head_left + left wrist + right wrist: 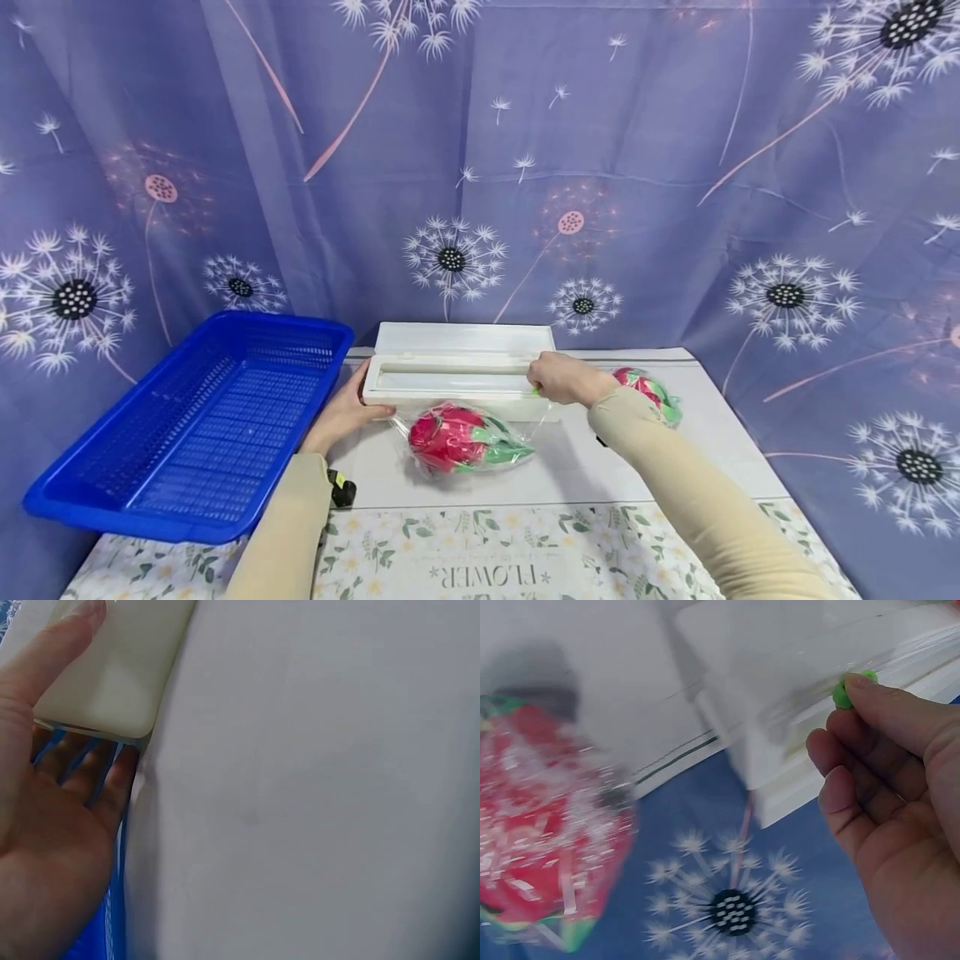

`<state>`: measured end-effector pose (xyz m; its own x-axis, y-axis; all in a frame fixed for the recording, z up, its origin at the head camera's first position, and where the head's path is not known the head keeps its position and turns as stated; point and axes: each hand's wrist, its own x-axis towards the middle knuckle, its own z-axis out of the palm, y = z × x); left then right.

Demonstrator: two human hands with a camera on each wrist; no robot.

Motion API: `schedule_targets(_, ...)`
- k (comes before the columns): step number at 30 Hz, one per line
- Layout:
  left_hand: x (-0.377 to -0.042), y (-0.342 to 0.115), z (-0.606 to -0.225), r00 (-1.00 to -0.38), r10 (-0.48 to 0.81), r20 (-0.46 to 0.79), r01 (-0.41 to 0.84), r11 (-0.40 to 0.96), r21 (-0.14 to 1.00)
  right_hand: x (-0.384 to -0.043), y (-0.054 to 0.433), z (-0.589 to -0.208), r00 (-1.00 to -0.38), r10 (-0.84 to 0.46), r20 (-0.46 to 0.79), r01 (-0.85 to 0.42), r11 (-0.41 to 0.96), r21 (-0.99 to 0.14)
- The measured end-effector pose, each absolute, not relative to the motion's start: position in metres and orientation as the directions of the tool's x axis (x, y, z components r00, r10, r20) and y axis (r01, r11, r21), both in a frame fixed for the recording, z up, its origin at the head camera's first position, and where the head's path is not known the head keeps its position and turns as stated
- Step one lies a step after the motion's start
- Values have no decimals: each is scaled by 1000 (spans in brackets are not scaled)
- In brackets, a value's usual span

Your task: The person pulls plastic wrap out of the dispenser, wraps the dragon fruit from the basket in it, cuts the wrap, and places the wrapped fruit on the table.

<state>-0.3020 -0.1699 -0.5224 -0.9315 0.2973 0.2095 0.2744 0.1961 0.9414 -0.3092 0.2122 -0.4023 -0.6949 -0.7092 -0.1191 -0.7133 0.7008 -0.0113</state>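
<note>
A white cling film dispenser [386,390] stands on the table with its lid [465,337] raised behind it. My left hand [347,417] grips its left end, thumb on the front and fingers around the end. At its right end, my right hand [562,379] pinches a small green slider cutter [842,695] between thumb and fingertip. A red and green dragon fruit [450,437], wrapped in clear film, lies just in front of the dispenser. Film spreads from it up towards the dispenser's front edge; whether it is still joined there I cannot tell.
Another wrapped dragon fruit [637,382] lies at the right, partly behind my right forearm. A blue plastic basket [187,532] stands at the left, close to my left arm. The purple patterned curtain [510,100] hangs right behind the table.
</note>
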Motion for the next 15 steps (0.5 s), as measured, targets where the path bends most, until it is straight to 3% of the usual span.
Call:
schedule_targets(8,-315,-174,-545,-912,323,254,336,229,914,-304,229,-404,-692,-720,-52,-719,694,-33)
schedule_targets(15,-313,-173,-543,-924,299,237,335,341,878,-301,230,-404,-694,-719,-35,-718,695,-36)
